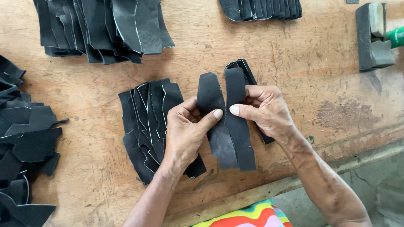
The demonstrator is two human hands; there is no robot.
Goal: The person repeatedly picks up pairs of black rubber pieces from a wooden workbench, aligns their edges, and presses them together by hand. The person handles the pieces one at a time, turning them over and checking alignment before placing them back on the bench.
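- Head view, looking down on a worn wooden desk (299,78). Only one view is available.
- Left hand (184,132): fingers curled, thumb pressed against a black cut strip (210,99); it pinches the left strip near its middle.
- Right hand (264,109): thumb tip on the second black strip (238,139), other fingers wrapped behind it; also a pinch, not a spread hand.
- The two strips sit side by side between the hands, edges touching or slightly overlapping; I cannot tell which lies on top along the whole length.
- Long axis of both strips runs away from the person, roughly up and down in the frame, with the lower ends flaring slightly apart.
- Key relation: the thumbs meet almost tip to tip at mid-length of the strips, so each strip lies directly under its own hand; neither hand is clearly nearer.
- More dark pieces (247,69) show behind the right strip, partly hidden by it.
- Just left of the left hand: a fanned pile of black cut pieces (146,115), partly under the wrist.
- Far side of the desk: two stacked rows of similar pieces (105,27) and (261,4).
- Left edge: loose heap of black scraps (19,142).
- Upper right: grey block (371,36) beside a green tube (400,35), well apart from the hands.
- Bottom edge: striped multicoloured cloth (241,221).
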